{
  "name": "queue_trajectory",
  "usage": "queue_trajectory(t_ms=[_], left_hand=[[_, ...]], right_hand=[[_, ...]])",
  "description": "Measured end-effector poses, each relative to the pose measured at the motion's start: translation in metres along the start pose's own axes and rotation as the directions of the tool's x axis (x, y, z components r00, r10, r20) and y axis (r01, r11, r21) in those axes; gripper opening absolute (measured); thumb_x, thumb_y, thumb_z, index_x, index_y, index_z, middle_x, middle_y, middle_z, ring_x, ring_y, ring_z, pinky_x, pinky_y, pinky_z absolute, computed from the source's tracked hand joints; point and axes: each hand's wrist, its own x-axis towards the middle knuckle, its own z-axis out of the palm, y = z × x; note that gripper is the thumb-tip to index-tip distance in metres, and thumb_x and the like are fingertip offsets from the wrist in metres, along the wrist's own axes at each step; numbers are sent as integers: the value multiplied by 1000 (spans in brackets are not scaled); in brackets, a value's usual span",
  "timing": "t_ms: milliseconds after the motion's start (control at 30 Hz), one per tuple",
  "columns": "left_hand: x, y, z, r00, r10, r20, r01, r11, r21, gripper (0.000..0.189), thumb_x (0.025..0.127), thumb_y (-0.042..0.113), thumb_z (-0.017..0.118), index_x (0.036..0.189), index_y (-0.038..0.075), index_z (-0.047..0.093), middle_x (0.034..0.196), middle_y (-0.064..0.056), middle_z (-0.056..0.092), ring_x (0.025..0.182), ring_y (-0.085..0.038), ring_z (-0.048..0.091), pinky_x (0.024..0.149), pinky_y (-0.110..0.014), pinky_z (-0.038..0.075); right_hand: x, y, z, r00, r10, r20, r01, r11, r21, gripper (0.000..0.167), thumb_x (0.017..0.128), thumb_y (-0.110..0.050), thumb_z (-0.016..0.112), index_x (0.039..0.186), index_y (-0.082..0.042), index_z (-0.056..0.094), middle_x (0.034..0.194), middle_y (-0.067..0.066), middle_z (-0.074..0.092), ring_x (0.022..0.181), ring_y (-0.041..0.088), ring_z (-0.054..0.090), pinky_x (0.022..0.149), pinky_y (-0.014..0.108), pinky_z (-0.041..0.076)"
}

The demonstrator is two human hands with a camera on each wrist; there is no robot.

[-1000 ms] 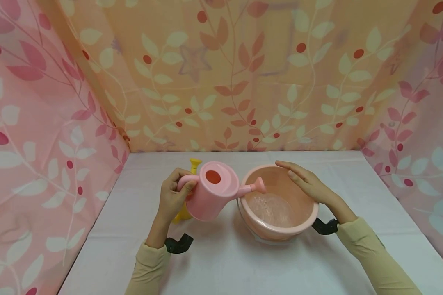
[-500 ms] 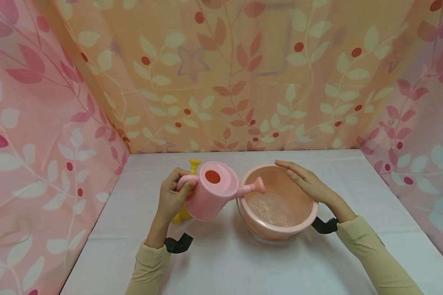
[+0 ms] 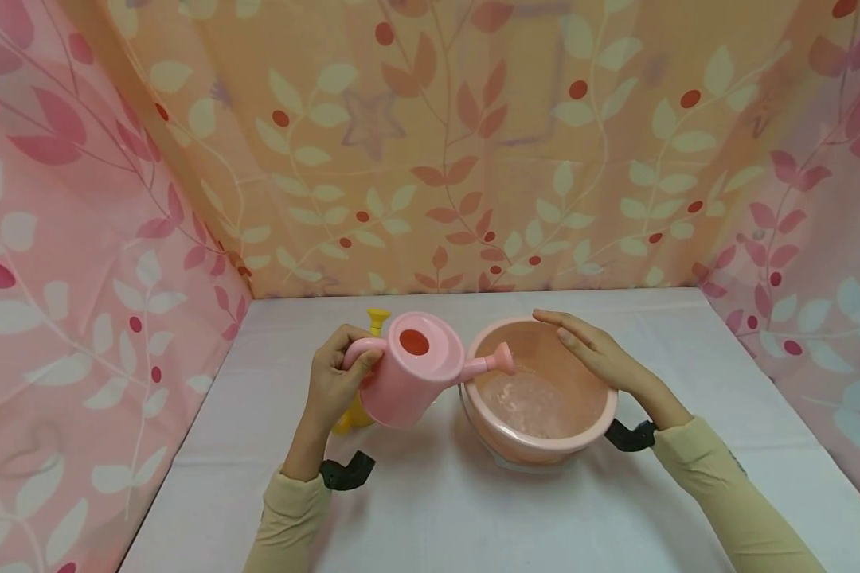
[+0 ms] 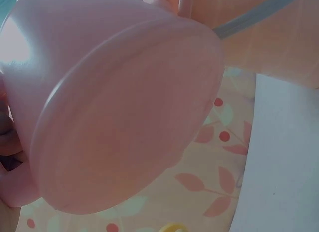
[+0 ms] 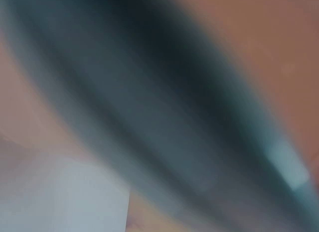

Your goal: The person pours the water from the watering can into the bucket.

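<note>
My left hand [image 3: 337, 380] grips the handle of a pink watering can [image 3: 404, 390], held tilted toward the right. Its spout and rose [image 3: 503, 360] reach over the left rim of a peach-pink bucket [image 3: 537, 442]. Water [image 3: 526, 402] with a rippled surface lies in the bucket. In the left wrist view the underside of the watering can [image 4: 129, 122] fills the middle. My right hand [image 3: 593, 350] rests on the bucket's right rim with fingers straight. The right wrist view is mostly a blurred dark grey band [image 5: 139, 102] crossing in front of the bucket wall.
A yellow watering can [image 3: 358, 410] stands behind the pink one, largely hidden by it and my left hand. All of this is on a white-covered table [image 3: 430, 517]. Leaf-patterned cloth [image 3: 444, 143] encloses the back and both sides.
The ripples on the water in the bucket have changed shape. Both hands and the pink watering can stay almost still; the head view shifts very slightly.
</note>
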Motion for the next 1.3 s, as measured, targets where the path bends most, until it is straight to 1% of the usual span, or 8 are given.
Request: queue_trajectory(t_ms=[267, 533, 667, 800, 933, 1100, 1167, 1300], left_hand=[[1, 1, 0, 1000, 10, 10, -10, 1000, 0, 21, 85, 15, 65, 91, -3, 56, 84, 7, 58, 70, -10, 52, 61, -19, 48], [2, 0, 0, 1000, -3, 11, 3, 1000, -12, 22, 86, 15, 65, 92, -4, 55, 84, 5, 59, 72, -9, 52, 62, -19, 49], [1, -1, 0, 1000, 1, 13, -1, 1000, -21, 23, 85, 15, 65, 91, -4, 55, 84, 6, 59, 72, -9, 52, 62, -19, 49], [1, 0, 1, 1000, 9, 16, -8, 1000, -23, 25, 85, 18, 65, 92, -4, 55, 84, 8, 59, 71, -9, 52, 62, -18, 49], [0, 0, 1, 1000, 8, 17, -7, 1000, -20, 25, 85, 19, 65, 92, -3, 56, 83, 7, 59, 69, -9, 51, 61, -18, 48], [-2, 0, 5, 1000, 17, -26, -16, 1000, 27, 18, 86, 12, 63, 93, -3, 56, 83, 1, 59, 69, -10, 51, 62, -19, 49], [-3, 0, 7, 999, 21, -48, -19, 999, 44, 17, 86, 11, 63, 94, -3, 56, 83, 0, 59, 69, -9, 51, 63, -18, 49], [-4, -3, 8, 997, 17, -75, -14, 999, 46, 21, 85, 12, 64, 95, -4, 55, 83, 2, 58, 70, -7, 51, 62, -17, 49]], right_hand=[[0, 0, 0, 1000, 5, -4, -5, 1000, 4, 41, 101, -18, 37, 141, -26, 38, 144, -1, 39, 133, 24, 33, 104, 57, 26], [0, 1, 0, 1000, 3, -4, -3, 1000, -2, 40, 101, -19, 37, 141, -27, 38, 144, 0, 39, 133, 25, 33, 104, 56, 26], [0, 1, 0, 1000, 5, -4, -5, 1000, 6, 40, 101, -20, 37, 141, -26, 38, 144, 0, 39, 133, 25, 33, 104, 56, 26], [0, 1, 0, 1000, 6, -6, -6, 1000, 12, 40, 101, -21, 36, 140, -27, 38, 144, -2, 39, 133, 23, 33, 105, 55, 26], [0, 2, 1, 1000, 4, -3, -4, 1000, 8, 40, 101, -20, 36, 141, -27, 38, 145, -1, 38, 133, 24, 32, 104, 56, 26], [-1, 2, 1, 1000, 5, -6, -5, 1000, 14, 40, 101, -19, 36, 140, -27, 38, 144, -2, 39, 133, 23, 33, 105, 55, 26], [0, 3, 1, 1000, 5, -7, -5, 1000, 15, 40, 101, -19, 36, 140, -27, 38, 144, -2, 39, 133, 23, 33, 105, 55, 26], [0, 3, 0, 1000, 6, -6, -6, 1000, 20, 40, 101, -19, 36, 140, -28, 38, 144, -2, 39, 133, 23, 33, 104, 56, 26]])
